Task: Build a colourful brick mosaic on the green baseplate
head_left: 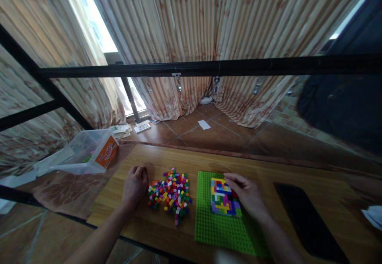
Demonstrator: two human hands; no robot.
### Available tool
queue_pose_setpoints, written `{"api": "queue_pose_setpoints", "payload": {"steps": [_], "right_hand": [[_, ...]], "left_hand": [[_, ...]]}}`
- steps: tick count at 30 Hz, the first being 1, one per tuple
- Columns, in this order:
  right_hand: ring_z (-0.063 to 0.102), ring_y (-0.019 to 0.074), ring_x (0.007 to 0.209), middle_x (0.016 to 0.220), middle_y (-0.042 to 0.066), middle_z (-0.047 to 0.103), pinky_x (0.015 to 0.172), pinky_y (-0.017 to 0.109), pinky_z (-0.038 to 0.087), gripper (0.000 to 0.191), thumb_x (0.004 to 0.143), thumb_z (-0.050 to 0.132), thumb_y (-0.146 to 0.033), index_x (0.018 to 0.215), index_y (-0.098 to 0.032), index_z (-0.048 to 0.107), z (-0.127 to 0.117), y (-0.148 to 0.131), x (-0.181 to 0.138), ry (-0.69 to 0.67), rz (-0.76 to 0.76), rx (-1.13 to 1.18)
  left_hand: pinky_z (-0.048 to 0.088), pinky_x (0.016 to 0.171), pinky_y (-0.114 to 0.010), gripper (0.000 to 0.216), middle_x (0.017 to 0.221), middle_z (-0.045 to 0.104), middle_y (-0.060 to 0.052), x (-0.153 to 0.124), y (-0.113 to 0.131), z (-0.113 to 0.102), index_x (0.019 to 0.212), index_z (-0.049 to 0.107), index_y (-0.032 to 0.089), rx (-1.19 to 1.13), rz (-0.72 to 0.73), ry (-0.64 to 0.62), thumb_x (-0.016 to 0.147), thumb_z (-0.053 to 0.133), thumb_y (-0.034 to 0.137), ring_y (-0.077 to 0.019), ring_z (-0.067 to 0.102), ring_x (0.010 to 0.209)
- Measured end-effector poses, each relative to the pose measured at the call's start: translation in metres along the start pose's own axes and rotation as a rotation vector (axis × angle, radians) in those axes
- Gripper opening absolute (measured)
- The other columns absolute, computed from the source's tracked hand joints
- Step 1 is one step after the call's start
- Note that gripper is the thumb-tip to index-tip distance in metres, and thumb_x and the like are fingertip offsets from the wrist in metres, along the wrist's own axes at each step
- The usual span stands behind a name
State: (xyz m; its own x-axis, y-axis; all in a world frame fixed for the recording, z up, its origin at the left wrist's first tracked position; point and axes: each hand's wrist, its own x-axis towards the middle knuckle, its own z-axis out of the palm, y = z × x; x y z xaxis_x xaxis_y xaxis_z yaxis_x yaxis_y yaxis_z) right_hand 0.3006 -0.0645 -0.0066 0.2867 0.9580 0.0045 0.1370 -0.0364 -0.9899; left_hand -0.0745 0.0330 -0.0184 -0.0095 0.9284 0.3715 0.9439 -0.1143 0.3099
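My left hand (135, 185) rests on the table just left of a loose pile of small coloured bricks (171, 192); its fingers are curled in and nothing shows in them. To the right of the pile lies a green studded baseplate (204, 228). On it sits a flat, roughly square patchwork of coloured bricks (222, 204), with yellow, blue, white, red and purple pieces. My right hand (246, 194) is at the patchwork's upper right, thumb and fingers drawn together against its edge. Whatever is between those fingertips is hidden or too small to make out.
A long dark flat object (307, 220) lies on the wooden table (259, 168) right of my right arm. A clear plastic bin (89, 148) with an orange label stands at the left. Beyond the table, a black metal bar (193, 69) crosses before the curtains.
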Motion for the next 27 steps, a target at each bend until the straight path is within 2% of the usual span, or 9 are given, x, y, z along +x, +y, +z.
{"api": "queue_pose_setpoints", "payload": {"steps": [15,20,27], "right_hand": [[0.068,0.0221,0.085,0.093,0.006,0.076,0.079,0.034,0.053,0.034,0.055,0.082,-0.045,0.081,-0.023,0.077,0.005,0.002,0.002,0.084,0.172,0.159],[0.068,0.0206,0.081,0.09,0.005,0.076,0.075,0.032,0.053,0.034,0.056,0.082,-0.044,0.082,-0.024,0.077,0.007,0.005,0.002,0.091,0.216,0.17],[0.069,0.0227,0.089,0.094,0.005,0.076,0.083,0.035,0.053,0.034,0.058,0.081,-0.045,0.084,-0.024,0.078,0.01,0.009,0.0,0.128,0.223,0.14]], "left_hand": [[0.051,0.083,-0.032,0.029,0.101,0.063,-0.009,-0.003,0.001,0.001,0.097,0.067,0.017,-0.022,-0.002,0.02,0.09,0.041,0.026,-0.0215,0.062,0.093],[0.051,0.084,-0.032,0.028,0.101,0.063,-0.009,-0.002,-0.001,0.003,0.097,0.067,0.018,-0.024,0.001,0.015,0.089,0.041,0.024,-0.0215,0.062,0.093],[0.05,0.082,-0.032,0.026,0.099,0.063,-0.009,-0.002,-0.002,0.003,0.097,0.067,0.018,-0.03,-0.006,0.007,0.088,0.042,0.023,-0.0211,0.062,0.091]]}}
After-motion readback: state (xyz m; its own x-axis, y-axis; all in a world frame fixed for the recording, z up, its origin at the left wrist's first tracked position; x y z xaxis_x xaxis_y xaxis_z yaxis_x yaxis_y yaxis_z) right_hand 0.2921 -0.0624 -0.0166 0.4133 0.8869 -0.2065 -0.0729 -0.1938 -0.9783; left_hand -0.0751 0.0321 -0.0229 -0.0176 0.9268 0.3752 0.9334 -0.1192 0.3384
